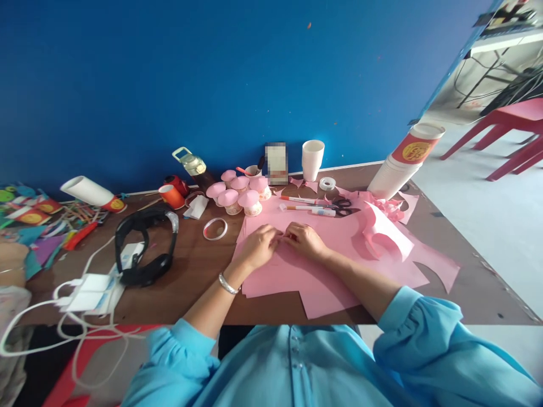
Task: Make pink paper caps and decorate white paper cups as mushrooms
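Over the pink paper sheets (314, 282), my left hand (261, 246) and my right hand (306, 241) meet fingertip to fingertip. Both are closed in a pinch on what looks like a small piece of pink paper (280, 237), mostly covered by the fingers. Behind my left hand stand several small cups with pink cone tops (248, 199). Beyond my right hand lie black-handled scissors (348, 208), a glue tube (323, 212) and an orange-and-white pen (303, 200). A curled pink sheet (388, 232) rests to the right.
A tape roll (215, 229), a black headset (146, 249) and a white power adapter (89, 292) with cables lie left. At the back are a bottle (197, 168) and white cups (313, 160). Stacked cups (401, 164) lean at the right. Part of another person's arm (12, 264) shows far left.
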Demonstrator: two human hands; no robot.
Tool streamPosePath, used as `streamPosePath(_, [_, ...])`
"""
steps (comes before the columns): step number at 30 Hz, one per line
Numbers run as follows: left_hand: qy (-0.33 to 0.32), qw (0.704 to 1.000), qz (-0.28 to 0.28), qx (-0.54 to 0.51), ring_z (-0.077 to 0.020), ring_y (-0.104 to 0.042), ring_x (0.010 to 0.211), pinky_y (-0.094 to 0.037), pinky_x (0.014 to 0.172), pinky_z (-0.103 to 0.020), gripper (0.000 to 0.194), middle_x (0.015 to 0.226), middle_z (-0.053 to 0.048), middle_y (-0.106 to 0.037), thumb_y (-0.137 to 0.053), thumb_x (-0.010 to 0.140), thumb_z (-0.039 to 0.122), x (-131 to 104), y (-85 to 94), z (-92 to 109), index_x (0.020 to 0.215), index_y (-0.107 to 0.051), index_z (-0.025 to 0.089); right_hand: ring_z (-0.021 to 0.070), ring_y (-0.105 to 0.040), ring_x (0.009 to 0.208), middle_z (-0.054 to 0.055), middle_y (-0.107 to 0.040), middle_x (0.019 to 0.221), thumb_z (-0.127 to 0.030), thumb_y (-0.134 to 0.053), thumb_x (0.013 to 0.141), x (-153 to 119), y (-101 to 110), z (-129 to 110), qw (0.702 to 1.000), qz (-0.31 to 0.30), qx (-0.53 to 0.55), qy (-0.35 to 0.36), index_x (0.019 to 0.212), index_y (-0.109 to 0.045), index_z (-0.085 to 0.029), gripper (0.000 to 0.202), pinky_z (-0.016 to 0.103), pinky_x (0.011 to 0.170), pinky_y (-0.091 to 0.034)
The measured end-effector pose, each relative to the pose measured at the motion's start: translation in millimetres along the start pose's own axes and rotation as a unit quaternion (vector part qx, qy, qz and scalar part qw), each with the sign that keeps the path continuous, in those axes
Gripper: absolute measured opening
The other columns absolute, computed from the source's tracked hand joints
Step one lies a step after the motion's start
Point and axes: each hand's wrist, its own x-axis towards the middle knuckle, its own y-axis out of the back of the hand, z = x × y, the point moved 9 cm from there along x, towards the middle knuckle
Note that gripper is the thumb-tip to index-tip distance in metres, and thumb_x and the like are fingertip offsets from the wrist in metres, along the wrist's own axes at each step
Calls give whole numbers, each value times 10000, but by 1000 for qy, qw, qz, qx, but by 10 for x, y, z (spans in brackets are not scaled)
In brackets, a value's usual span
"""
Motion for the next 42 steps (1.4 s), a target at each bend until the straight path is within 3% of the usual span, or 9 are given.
streamPosePath(3, [-71,997,15,7,-254,-680,1174,-569,1038,-423,333,1233,-112,-717,-542,943,87,28,-111,165,1238,-660,187,163,-581,693,43,-647,761,-366,-644,937,-11,64,38,1000,21,7,-18,661,-637,-199,322,291,711,-470])
streamPosePath(8, [-140,980,138,-21,-291,-427,1525,-436,1221,-510,648,1621,-190,-444,-485,1050,304,7,-7,348,1634,-226,199,216,-684,1008,127,-643,1355,-532,-471,1027,10,185,30,991,51,114,-39,1246,-684,-231,428,346,870,-556])
streamPosePath(11, [-214,971,98,26,-347,-175,1622,-313,1280,-573,1012,1717,-262,-194,-546,1006,535,-2,-153,501,1660,118,140,252,-638,1231,105,-646,1406,-665,-448,1005,34,48,15,933,-3,351,-74,1342,-651,-247,575,397,1048,-521])
streamPosePath(16, [-117,988,2,106,-342,-209,1610,-274,1276,-610,1010,1714,-242,-212,-508,991,630,48,-333,80,1670,81,168,270,-667,1190,111,-725,1291,-793,-520,903,48,-69,-55,838,-79,527,-120,1221,-729,-242,670,468,1100,-494])
streamPosePath(20, [-59,991,14,118,-349,-364,1557,-318,1246,-631,642,1640,-200,-423,-511,1031,515,-163,-120,-202,1565,-422,170,223,-699,862,100,-760,909,-669,-755,796,85,310,113,888,21,436,-145,750,-704,-190,484,409,864,-582])
streamPosePath(23, [-52,990,44,122,-296,-583,1390,-387,1222,-580,286,1473,-117,-635,-540,1029,281,-412,160,-313,1255,-704,224,163,-645,780,85,-754,977,-550,-813,787,91,493,135,899,55,408,-151,853,-707,-190,381,343,772,-568])
streamPosePath(27, [68,974,136,170,-302,-661,1190,-537,1049,-485,312,1299,-134,-711,-567,965,181,-748,654,-769,1241,-711,209,153,-661,863,124,-620,1427,-432,-771,825,51,492,-45,947,3,288,-139,1271,-633,-250,501,358,795,-586])
streamPosePath(32, [185,945,128,237,-338,-632,1094,-525,969,-504,186,1161,-145,-713,-575,933,207,-993,881,-1297,1028,-734,189,174,-689,835,121,-662,1313,-405,-712,869,-37,484,-382,986,-61,142,-66,1142,-720,-234,323,360,767,-595])
streamPosePath(42, [150,954,122,230,-328,-677,998,-543,858,-442,232,1131,-137,-745,-519,945,257,-881,815,-1335,1026,-725,187,193,-696,726,77,-788,868,-295,-493,1021,-311,613,-329,963,-16,-267,-18,926,-781,-215,313,279,572,-394])
